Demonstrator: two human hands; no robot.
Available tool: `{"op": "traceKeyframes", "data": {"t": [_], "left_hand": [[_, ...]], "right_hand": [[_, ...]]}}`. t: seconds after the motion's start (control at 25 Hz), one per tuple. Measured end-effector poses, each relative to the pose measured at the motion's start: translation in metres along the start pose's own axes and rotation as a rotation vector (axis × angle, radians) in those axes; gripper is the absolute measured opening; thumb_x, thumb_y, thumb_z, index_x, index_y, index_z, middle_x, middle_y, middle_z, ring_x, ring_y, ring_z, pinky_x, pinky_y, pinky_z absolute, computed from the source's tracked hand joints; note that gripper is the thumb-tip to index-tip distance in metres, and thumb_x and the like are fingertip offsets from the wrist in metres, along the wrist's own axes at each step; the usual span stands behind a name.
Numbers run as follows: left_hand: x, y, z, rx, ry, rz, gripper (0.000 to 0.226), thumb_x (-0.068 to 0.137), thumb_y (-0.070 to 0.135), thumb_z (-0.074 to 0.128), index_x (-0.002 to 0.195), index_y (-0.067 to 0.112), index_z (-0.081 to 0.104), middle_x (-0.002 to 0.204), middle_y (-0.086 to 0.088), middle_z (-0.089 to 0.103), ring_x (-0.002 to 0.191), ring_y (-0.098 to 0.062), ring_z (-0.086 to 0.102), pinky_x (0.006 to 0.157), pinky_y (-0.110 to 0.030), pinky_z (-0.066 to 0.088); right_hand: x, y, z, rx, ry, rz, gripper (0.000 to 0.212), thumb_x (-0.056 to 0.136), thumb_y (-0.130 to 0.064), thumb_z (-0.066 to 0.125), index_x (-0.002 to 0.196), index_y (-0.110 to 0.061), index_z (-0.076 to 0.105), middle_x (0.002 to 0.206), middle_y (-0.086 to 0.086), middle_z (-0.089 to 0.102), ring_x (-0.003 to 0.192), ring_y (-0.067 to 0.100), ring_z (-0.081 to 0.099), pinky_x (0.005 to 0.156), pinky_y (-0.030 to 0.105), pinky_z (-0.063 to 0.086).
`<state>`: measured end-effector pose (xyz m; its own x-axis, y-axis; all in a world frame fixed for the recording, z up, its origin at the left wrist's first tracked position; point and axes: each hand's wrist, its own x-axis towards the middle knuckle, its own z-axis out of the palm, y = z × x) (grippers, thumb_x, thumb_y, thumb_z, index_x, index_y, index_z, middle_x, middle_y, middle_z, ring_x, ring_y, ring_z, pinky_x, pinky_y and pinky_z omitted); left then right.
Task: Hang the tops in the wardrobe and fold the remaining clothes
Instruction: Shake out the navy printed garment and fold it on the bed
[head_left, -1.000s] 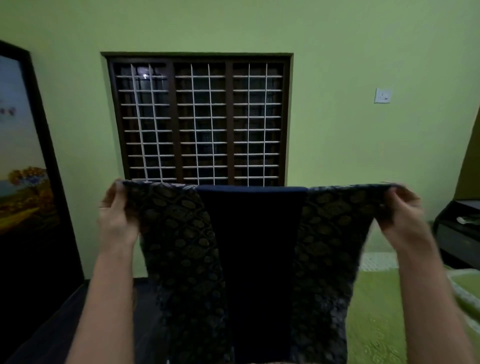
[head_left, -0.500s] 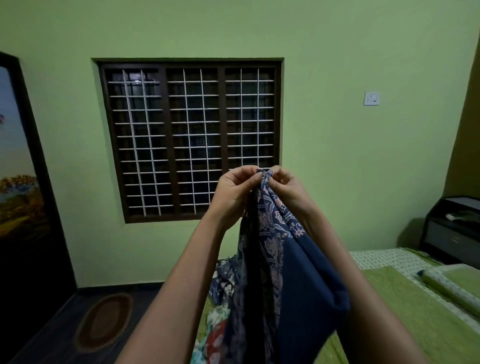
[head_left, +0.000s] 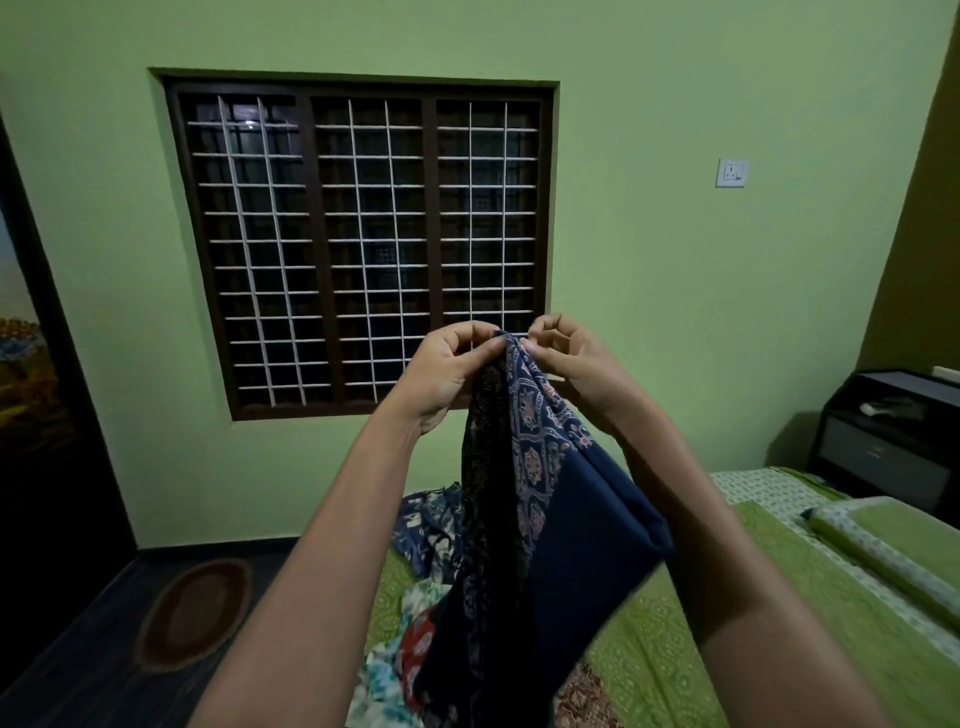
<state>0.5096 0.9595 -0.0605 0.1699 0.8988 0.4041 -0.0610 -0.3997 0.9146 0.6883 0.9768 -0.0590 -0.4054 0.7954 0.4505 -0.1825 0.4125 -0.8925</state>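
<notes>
A dark blue garment (head_left: 561, 525) with patterned panels hangs folded in half in front of me, above the bed. My left hand (head_left: 452, 371) and my right hand (head_left: 566, 358) are side by side at its top edge, each pinching the cloth between thumb and fingers. Below it, on the bed's near corner, lies a heap of printed clothes (head_left: 415, 623) in blue, white and red. The wardrobe is not visible.
A green bedspread (head_left: 670, 654) covers the bed at lower right, with a green pillow (head_left: 893, 551) on it. A dark bedside cabinet (head_left: 883, 441) stands at the right wall. An oval mat (head_left: 195, 613) lies on the dark floor at left. A barred window (head_left: 363, 244) faces me.
One second ago my hands held the garment spread wide. They came together, folding it in half lengthwise, and since then have barely moved.
</notes>
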Motion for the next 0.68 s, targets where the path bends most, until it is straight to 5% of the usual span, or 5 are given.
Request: {"op": "traceKeyframes", "data": {"t": [0.08,0.24,0.4,0.56,0.68], "left_hand": [[0.007,-0.016,-0.009,0.111,0.142,0.001,0.005,0.093,0.019,0.060,0.095,0.016,0.063,0.086,-0.003,0.068,0.078,-0.020,0.067,0.061,-0.032,0.055],[0.014,-0.041,-0.016,0.440,0.408,0.035,0.008,0.095,0.025,0.056,0.097,0.018,0.058,0.099,-0.003,0.067,0.095,-0.022,0.064,0.085,-0.039,0.052],[0.007,-0.039,-0.014,0.551,0.545,0.067,0.017,0.098,0.021,0.051,0.109,0.009,0.054,0.102,-0.002,0.058,0.093,-0.017,0.055,0.077,-0.026,0.041],[-0.007,-0.052,-0.034,0.643,0.390,0.060,0.025,0.100,0.016,0.044,0.124,0.017,0.051,0.101,-0.003,0.055,0.089,-0.020,0.054,0.075,-0.028,0.039],[-0.018,-0.078,-0.043,0.785,0.194,0.004,0.017,0.100,0.016,0.046,0.108,0.018,0.060,0.094,-0.011,0.063,0.089,-0.028,0.059,0.068,-0.031,0.041]], "right_hand": [[-0.014,-0.004,-0.001,-0.102,0.016,0.064,0.010,0.091,-0.023,0.061,0.095,-0.016,0.055,0.089,-0.001,0.063,0.077,0.014,0.062,0.069,0.030,0.054],[-0.039,0.003,0.007,-0.673,-0.075,0.125,0.027,0.087,-0.041,0.064,0.104,-0.020,0.059,0.098,-0.008,0.060,0.078,0.002,0.059,0.074,0.023,0.050],[-0.054,0.038,0.010,-1.103,-0.262,0.333,0.033,0.084,-0.051,0.065,0.096,-0.020,0.060,0.094,-0.008,0.059,0.087,0.013,0.056,0.069,0.023,0.042],[-0.063,0.052,-0.023,-1.377,-0.199,0.637,0.046,0.092,-0.051,0.054,0.103,-0.008,0.062,0.096,0.007,0.063,0.083,0.023,0.059,0.060,0.030,0.042],[-0.065,0.030,-0.048,-1.463,-0.037,0.638,0.046,0.095,-0.049,0.048,0.112,-0.010,0.065,0.101,0.009,0.062,0.088,0.025,0.055,0.067,0.030,0.039]]}}
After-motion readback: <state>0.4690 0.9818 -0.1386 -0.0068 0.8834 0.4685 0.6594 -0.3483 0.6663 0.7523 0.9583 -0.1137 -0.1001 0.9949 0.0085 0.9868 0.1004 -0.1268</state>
